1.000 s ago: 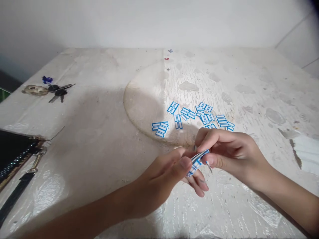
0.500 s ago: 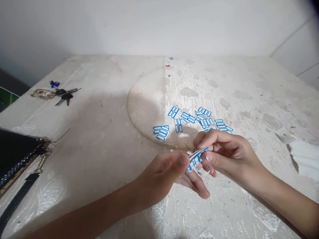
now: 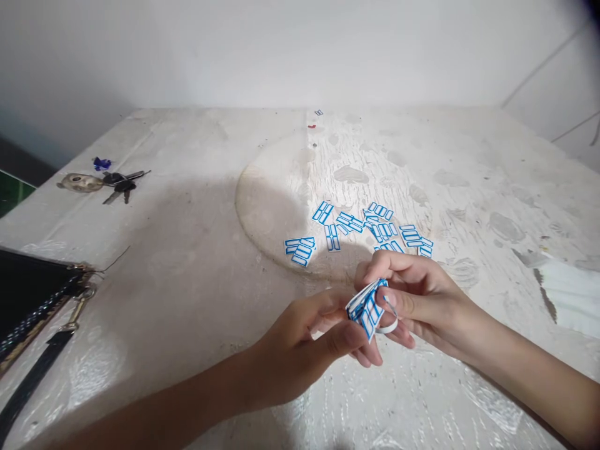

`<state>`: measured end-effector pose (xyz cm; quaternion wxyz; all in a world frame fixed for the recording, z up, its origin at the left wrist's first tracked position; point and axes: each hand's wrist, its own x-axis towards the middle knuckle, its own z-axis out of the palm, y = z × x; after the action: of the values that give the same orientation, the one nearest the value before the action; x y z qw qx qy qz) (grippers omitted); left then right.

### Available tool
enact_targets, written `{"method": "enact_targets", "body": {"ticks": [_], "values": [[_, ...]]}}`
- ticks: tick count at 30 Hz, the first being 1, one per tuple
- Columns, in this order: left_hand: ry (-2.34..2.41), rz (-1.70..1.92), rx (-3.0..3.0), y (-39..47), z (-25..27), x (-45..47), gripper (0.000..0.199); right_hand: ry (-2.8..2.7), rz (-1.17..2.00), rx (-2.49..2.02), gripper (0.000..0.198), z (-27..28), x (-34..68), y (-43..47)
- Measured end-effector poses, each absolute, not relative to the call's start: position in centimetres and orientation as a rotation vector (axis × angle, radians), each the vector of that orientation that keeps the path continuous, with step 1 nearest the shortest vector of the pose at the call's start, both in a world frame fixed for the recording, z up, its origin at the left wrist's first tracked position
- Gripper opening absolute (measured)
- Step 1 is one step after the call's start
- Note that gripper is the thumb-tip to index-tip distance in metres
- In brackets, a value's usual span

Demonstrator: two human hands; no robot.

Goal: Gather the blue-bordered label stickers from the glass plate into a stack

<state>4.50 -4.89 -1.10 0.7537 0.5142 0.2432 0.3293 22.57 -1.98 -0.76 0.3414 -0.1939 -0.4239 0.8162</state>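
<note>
A small stack of blue-and-white paper cutouts [image 3: 368,307] is pinched between my two hands above the table. My left hand [image 3: 319,337] grips the stack's near-left side, thumb on the front and fingers behind. On the upper right end, my right hand [image 3: 412,300] holds it between thumb and fingers. A thin white strip [image 3: 388,326] curls in a loop from the stack below my right thumb. Beyond my hands, several similar blue-outlined cutouts [image 3: 349,222] lie scattered and partly overlapping on the table.
A bunch of keys [image 3: 122,181] with a pale fob and a dark blue scrap [image 3: 102,164] lie at the far left. A black bag [image 3: 32,300] with a strap sits at the left edge. White paper or cloth [image 3: 574,297] lies at right on the plastic-covered table [image 3: 187,262].
The stack has turned and fanned slightly, showing more of its front cutout. My left thumb has shifted lower along it, and the white strip's loop shows more.
</note>
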Motion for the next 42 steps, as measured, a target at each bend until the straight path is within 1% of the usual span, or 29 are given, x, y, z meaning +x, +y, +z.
{"method": "enact_targets", "body": {"ticks": [4,10,12,15,17,19,21,24,26,34,42], "values": [[0.583,0.736,1.196,-4.9,-1.0,4.5,0.039,-1.096,2.110,-0.530,0.005,-0.8,22.5,-2.0],[0.687,0.729,1.295,-5.2,-1.3,4.4,0.039,-1.111,2.101,-0.575,0.006,-0.9,22.3,-2.3],[0.756,0.731,1.325,-5.1,-1.2,4.2,0.038,-1.129,2.085,-0.597,0.007,-1.0,22.5,-2.2],[0.826,0.620,1.312,-4.9,-1.0,4.0,0.030,-1.248,2.072,-0.663,0.005,-0.9,23.0,-1.6],[0.737,0.528,1.165,-4.7,-1.1,4.1,0.032,-1.392,2.066,-0.719,0.003,-0.6,23.5,-1.2],[0.576,0.486,0.918,-4.5,-1.6,4.2,0.042,-1.536,2.041,-0.764,0.002,-0.1,23.8,-0.9],[0.491,0.446,0.736,-4.4,-2.4,4.5,0.041,-1.643,1.989,-0.797,0.003,0.2,23.9,-0.8],[0.379,0.412,0.571,-4.2,-3.0,4.5,0.044,-1.696,1.962,-0.780,0.006,0.3,23.8,-0.6],[0.357,0.402,0.495,-4.0,-2.8,4.5,0.049,-1.675,1.980,-0.743,0.006,0.1,23.7,-0.5],[0.354,0.345,0.467,-3.8,-1.7,4.4,0.063,-1.596,2.046,-0.628,0.005,0.3,23.5,-0.5],[0.341,0.395,0.641,-4.0,-1.9,4.2,0.056,-1.555,2.098,-0.609,0.007,0.3,23.7,-0.5]]}}
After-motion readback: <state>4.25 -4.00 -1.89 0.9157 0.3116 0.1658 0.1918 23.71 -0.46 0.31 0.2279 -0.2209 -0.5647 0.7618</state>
